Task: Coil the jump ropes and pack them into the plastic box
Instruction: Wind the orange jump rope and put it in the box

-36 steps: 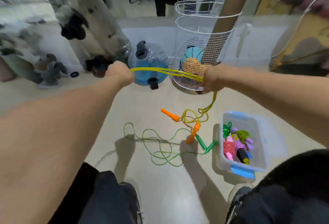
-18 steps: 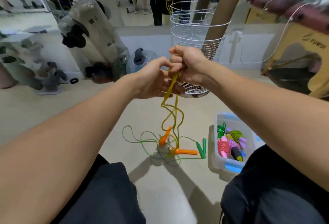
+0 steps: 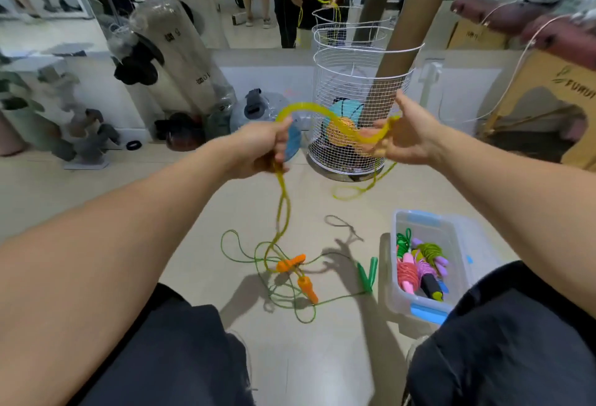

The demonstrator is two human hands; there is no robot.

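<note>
Coiling advice: left hand [image 3: 258,150] grips yellow rope [image 3: 309,109], right hand [image 3: 403,138] hooks it with loose fingers; keep loops even, handles [image 3: 290,265] clear of floor tangle.

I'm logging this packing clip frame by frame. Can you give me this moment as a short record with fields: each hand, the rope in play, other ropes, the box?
left hand: grips the yellow jump rope, fist closed round it
right hand: holds the same rope across loosely curled fingers
yellow jump rope: arcs between the hands; its orange handles lie on the floor
green jump rope: loose on the floor, uncoiled
plastic box: open, on the floor at right, holding several coiled ropes
wire basket: behind the hands
</note>
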